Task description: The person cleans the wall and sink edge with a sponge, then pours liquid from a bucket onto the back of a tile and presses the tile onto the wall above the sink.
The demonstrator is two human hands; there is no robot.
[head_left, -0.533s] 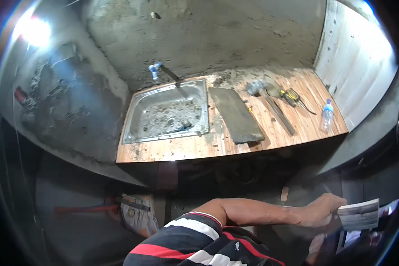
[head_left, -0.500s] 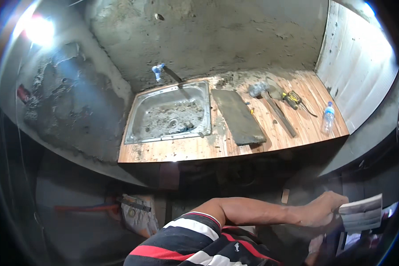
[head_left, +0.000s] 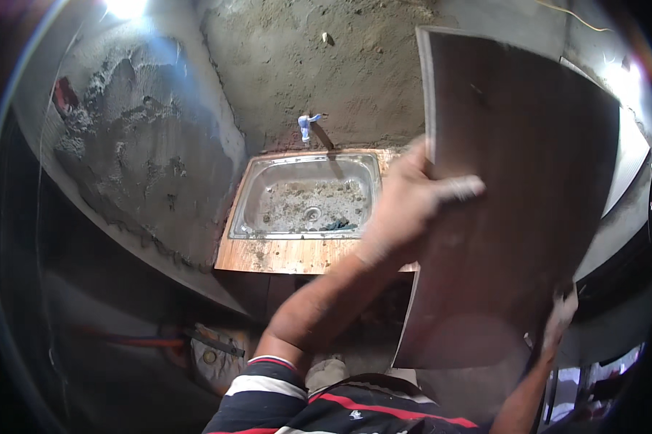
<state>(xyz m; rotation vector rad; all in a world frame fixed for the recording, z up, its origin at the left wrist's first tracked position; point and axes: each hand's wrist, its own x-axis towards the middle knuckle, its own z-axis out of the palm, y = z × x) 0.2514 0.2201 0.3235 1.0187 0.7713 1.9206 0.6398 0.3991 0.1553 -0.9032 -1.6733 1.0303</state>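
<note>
A large dark brown tile (head_left: 514, 195) with a thin pale edge stands upright in front of me, on the right. My left hand (head_left: 405, 206) grips its left edge, closed around it: the thumb lies across the brown face and the other fingers go behind. At the lower right edge my right hand (head_left: 561, 315) is closed on the same tile, its fingers partly hidden. Left of the tile, a steel sink (head_left: 304, 165) is set in a wood-patterned counter (head_left: 268, 257). Crumbs of mortar lie in its basin. The tile hides the counter's right part.
A blue and white tap (head_left: 306, 126) sticks out of the rough plastered wall (head_left: 268, 79) behind the sink. Wet mortar coats the left side wall (head_left: 138, 145). Below on the left lies a pale bag (head_left: 217, 358). Lamps glare at both upper corners.
The tile has come up from the lower right and now stands before the counter, covering its right side. My left hand has risen with it, and my right hand now shows on its edge.
</note>
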